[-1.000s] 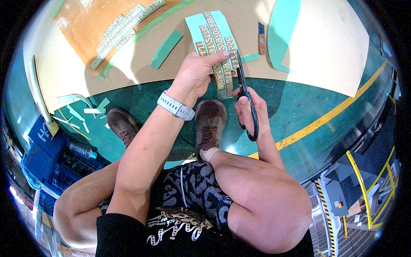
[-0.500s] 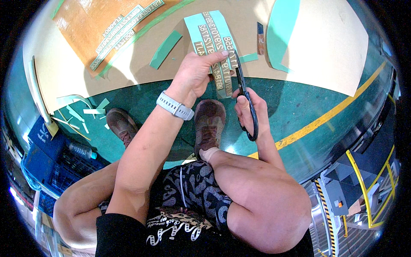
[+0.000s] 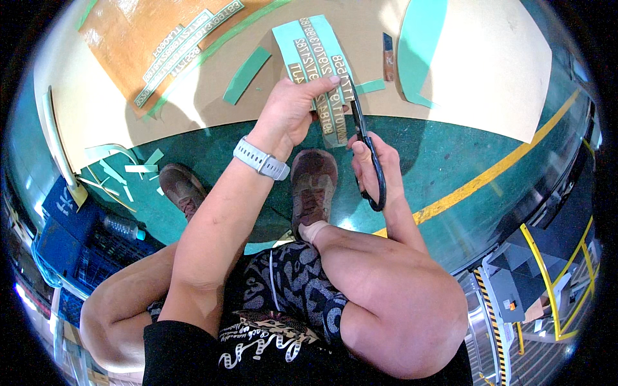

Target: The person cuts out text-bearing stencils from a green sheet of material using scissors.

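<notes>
A green sheet [image 3: 290, 38] with rows of pale mirrored characters is pinched between the thumb and fingers of my left hand [image 3: 291, 110], which wears a grey watch. My right hand [image 3: 380, 164] grips black-handled scissors [image 3: 360, 125] through their handles. The blades point away from me and lie along the sheet's right edge, close to my left thumb. How far apart the blades are, I cannot make out. The sheet's lower end hangs past the board edge, over the floor.
A curved brown board [image 3: 212, 114] lies beyond my hands. On it are a green strip [image 3: 248, 75], a large green piece [image 3: 418, 51], a small dark-and-brown knife-like tool [image 3: 388, 58] and an orange-brown panel [image 3: 122, 51]. Green offcuts [image 3: 114, 171] lie on the floor near a blue crate [image 3: 71, 228].
The sheet and both hands have shifted very slightly left. My left hand still pinches the sheet, and my right hand keeps the scissors at its right edge.
</notes>
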{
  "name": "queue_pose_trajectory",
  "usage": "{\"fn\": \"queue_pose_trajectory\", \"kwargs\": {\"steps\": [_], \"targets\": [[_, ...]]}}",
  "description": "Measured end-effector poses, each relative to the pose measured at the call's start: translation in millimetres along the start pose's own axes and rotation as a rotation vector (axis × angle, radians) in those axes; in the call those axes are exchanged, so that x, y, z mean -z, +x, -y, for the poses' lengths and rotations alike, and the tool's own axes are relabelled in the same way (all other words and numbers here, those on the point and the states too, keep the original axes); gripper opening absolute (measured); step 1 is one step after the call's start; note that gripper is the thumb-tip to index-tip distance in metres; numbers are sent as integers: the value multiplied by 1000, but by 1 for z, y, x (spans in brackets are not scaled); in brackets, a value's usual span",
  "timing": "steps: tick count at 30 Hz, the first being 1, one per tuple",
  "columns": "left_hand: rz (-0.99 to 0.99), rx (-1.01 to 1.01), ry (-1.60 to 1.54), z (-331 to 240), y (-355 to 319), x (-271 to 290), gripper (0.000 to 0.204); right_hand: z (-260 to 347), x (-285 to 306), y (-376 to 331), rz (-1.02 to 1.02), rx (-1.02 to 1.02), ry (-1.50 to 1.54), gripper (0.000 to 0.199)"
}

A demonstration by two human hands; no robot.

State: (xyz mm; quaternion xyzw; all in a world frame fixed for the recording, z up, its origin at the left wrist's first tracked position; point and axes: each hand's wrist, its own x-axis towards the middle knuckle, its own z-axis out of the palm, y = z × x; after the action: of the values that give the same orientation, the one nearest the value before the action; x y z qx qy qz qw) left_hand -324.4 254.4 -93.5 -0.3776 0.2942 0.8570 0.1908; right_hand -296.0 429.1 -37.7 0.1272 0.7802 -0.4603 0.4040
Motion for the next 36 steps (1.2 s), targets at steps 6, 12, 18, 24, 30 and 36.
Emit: {"fn": "queue_pose_trajectory", "kwargs": {"steps": [6,12,18,24,30,36], "targets": [[-9,29,34,-2,-1,1,26,7,2,0,53,64,-24,41],[-23,54,75,-3,-3,0,27,8,3,0,65,66,11,42],[-10,77,70,-2,-2,1,28,10,-1,0,20,20,7,40],[-5,75,63,-1,0,3,28,8,-1,0,15,40,-17,40],[0,70,96,-3,-4,0,27,12,1,2,85,59,43,42],[25,98,99,-1,-2,2,25,7,0,5,63,48,48,47]]}}
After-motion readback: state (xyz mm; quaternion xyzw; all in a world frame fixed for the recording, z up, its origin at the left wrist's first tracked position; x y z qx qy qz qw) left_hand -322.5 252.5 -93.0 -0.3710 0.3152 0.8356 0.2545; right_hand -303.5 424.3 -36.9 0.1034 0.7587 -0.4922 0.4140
